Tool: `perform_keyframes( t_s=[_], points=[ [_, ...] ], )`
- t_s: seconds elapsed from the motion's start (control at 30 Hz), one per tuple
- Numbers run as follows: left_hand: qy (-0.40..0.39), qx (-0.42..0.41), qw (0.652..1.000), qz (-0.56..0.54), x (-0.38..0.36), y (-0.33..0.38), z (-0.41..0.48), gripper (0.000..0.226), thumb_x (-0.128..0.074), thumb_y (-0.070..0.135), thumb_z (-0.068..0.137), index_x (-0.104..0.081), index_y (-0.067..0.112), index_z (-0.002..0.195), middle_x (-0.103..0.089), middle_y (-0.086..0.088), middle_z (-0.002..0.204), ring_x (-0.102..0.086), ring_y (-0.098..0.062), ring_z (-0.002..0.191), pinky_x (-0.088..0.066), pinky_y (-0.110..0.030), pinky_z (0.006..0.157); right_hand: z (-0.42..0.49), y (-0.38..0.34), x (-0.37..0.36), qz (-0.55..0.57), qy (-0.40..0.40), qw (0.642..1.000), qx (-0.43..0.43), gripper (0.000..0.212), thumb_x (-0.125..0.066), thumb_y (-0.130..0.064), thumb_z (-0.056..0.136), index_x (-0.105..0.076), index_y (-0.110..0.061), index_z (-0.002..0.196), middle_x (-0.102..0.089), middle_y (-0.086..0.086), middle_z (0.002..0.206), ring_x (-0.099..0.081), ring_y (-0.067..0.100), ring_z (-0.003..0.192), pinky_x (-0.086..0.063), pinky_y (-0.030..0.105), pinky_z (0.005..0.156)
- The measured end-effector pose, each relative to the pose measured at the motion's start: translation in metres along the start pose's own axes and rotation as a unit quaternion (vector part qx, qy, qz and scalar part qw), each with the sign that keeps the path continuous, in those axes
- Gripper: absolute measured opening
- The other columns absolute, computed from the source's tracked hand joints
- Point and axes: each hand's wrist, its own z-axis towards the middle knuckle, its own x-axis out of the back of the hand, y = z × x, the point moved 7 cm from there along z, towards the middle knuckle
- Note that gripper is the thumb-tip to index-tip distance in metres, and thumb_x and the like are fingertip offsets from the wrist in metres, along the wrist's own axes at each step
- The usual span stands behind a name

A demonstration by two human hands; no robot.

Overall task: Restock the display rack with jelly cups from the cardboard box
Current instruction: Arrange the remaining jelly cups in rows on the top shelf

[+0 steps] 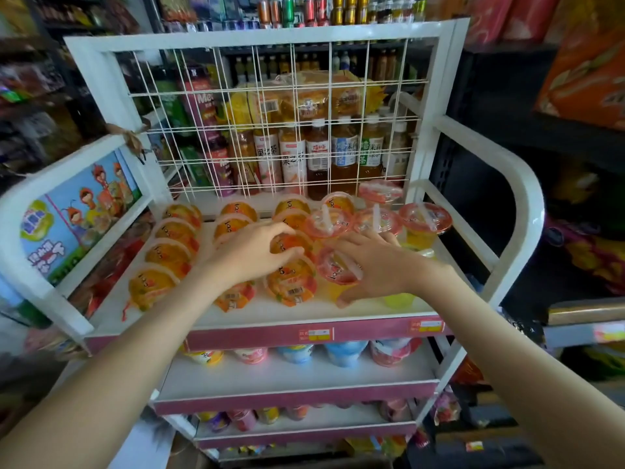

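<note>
Mid-frame, an orange cup (pixel 291 243) is clasped by the left hand (pixel 252 257), a red-lidded cup (pixel 333 270) by the right hand (pixel 375 265) — crowded neighbours (pixel 376 221) could be toppled by a nudge.

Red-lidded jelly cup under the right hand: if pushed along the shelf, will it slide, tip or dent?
The red-lidded jelly cup stands upright, wider at the lid than below, so a high push probably tips it. Its translucent wall likely dents under a hard grip.

A small shop: a white display rack (pixel 522 211) with price tags (pixel 314 334) on its shelf edges holds jelly cups (pixel 170 255), with bottled drinks (pixel 318 157) and cans (pixel 304 10) shelved behind.
</note>
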Motion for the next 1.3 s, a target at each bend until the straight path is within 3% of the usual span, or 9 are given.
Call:
perform_keyframes(
  t_s=[0.3,0.43,0.57,0.7,0.8,0.9,0.97,1.1,1.3],
  points=[
    [0.002,-0.004,1.0,-0.029,-0.013,-0.001,-0.018,0.014,-0.054,0.015,0.095,-0.062,0.012,0.106,-0.063,0.0,0.113,-0.06,-0.016,0.1,-0.046,-0.027,0.079,0.011,-0.003,-0.008,-0.056,0.043,0.997,0.007,0.089,-0.066,-0.038,0.073,-0.017,-0.03,0.146,-0.027,0.0,0.148,-0.027,0.028,0.136,-0.021,0.049,0.111],
    [0.003,-0.004,0.999,-0.034,-0.015,-0.009,-0.016,0.009,-0.053,0.009,0.094,-0.058,0.01,0.087,-0.064,-0.002,0.093,-0.061,-0.017,0.087,-0.049,-0.039,0.074,0.01,-0.007,-0.008,-0.02,0.071,0.997,0.002,0.077,-0.068,-0.028,0.073,-0.027,-0.027,0.138,-0.041,0.002,0.135,-0.05,0.026,0.116,-0.042,0.038,0.088],
    [0.005,-0.002,1.0,-0.022,-0.016,-0.018,-0.016,0.012,-0.054,0.01,0.094,-0.058,0.017,0.085,-0.062,0.005,0.092,-0.058,-0.011,0.083,-0.047,-0.03,0.067,0.006,-0.018,-0.003,-0.024,0.102,0.994,0.01,0.071,-0.069,-0.024,0.074,-0.033,-0.024,0.134,-0.044,0.001,0.132,-0.049,0.025,0.116,-0.036,0.029,0.078],
    [-0.013,-0.011,0.999,-0.03,-0.013,-0.017,-0.012,0.01,-0.06,0.032,0.091,-0.062,0.023,0.087,-0.067,0.008,0.083,-0.059,-0.003,0.066,-0.044,-0.019,0.055,0.009,-0.021,-0.006,-0.017,0.094,0.995,0.01,0.077,-0.069,-0.028,0.075,-0.028,-0.026,0.14,-0.038,0.001,0.14,-0.038,0.026,0.129,-0.036,0.035,0.098],
    [-0.011,-0.001,0.999,-0.042,-0.005,-0.02,-0.005,0.027,-0.049,0.05,0.091,-0.064,0.028,0.088,-0.067,0.003,0.07,-0.059,-0.014,0.053,-0.047,-0.036,0.05,0.011,-0.014,-0.009,-0.046,0.019,0.999,-0.001,0.092,-0.069,-0.052,0.074,-0.016,-0.031,0.146,-0.023,-0.001,0.152,-0.018,0.028,0.141,-0.015,0.047,0.114],
    [0.016,0.001,0.999,-0.039,0.004,-0.022,0.005,0.027,-0.046,0.04,0.097,-0.067,0.025,0.103,-0.07,0.004,0.082,-0.055,-0.009,0.054,-0.044,-0.033,0.051,0.012,-0.009,0.0,-0.003,-0.012,1.0,-0.008,0.079,-0.053,-0.067,0.08,-0.02,-0.039,0.146,-0.021,-0.005,0.153,-0.012,0.026,0.142,-0.012,0.048,0.114],
    [0.029,0.009,1.0,-0.006,0.01,-0.021,0.012,0.025,-0.047,0.029,0.099,-0.064,0.022,0.116,-0.068,0.005,0.106,-0.052,-0.001,0.067,-0.032,-0.015,0.054,0.014,-0.006,0.012,0.079,0.001,0.997,-0.014,0.066,-0.047,-0.064,0.085,-0.031,-0.037,0.144,-0.028,-0.006,0.15,-0.016,0.023,0.141,-0.019,0.048,0.114],
    [-0.002,0.018,1.0,0.019,0.006,-0.022,0.028,0.031,-0.05,0.028,0.098,-0.058,0.021,0.127,-0.062,0.0,0.125,-0.06,-0.016,0.104,-0.036,-0.019,0.074,0.032,0.008,0.038,0.132,0.13,0.983,0.013,0.039,-0.048,-0.036,0.095,-0.051,-0.022,0.132,-0.046,0.001,0.135,-0.034,0.023,0.129,-0.029,0.04,0.107],
    [-0.044,-0.005,0.998,0.036,0.0,-0.024,0.046,0.012,-0.054,0.026,0.096,-0.064,0.02,0.095,-0.066,0.006,0.09,-0.056,-0.005,0.069,-0.043,-0.023,0.057,0.086,0.033,0.03,0.066,0.028,0.997,-0.006,0.048,-0.064,-0.033,0.083,-0.048,-0.033,0.128,-0.042,-0.007,0.137,-0.031,0.021,0.128,-0.027,0.049,0.108]
  ],
)
